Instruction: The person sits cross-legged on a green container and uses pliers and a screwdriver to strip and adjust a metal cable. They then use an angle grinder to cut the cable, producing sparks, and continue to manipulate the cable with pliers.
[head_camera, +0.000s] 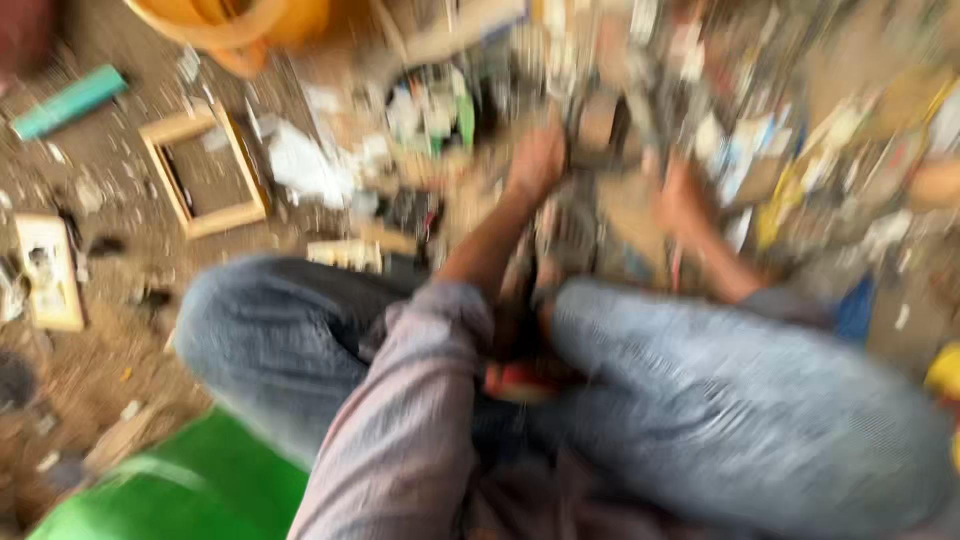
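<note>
1. Sitting cross-legged on the dirt floor (110, 190) in blue jeans, the person reaches both arms forward into a heap of mixed scrap (640, 120); the whole view is badly smeared by motion.
2. The left hand (537, 160) lies on the near edge of the heap, just beside a small brownish block (598, 122). Whether its fingers are spread or curled around anything cannot be told.
3. The right hand (683, 200) rests lower in the scrap, near the right knee; its grip is equally unreadable in the blur.
4. The brownish block sits at the top of the reach, between the two hands and closer to the left one. Its long axis and heading cannot be made out.
5. To the left, an empty wooden frame (205, 172) lies flat on the floor, its long side running away from the viewer.
6. A teal bar (70, 102) lies beyond it, slanted up to the right.
7. An orange tub (240, 25) stands at the top edge, and a green sheet (190, 490) covers the floor by the left knee.
</note>
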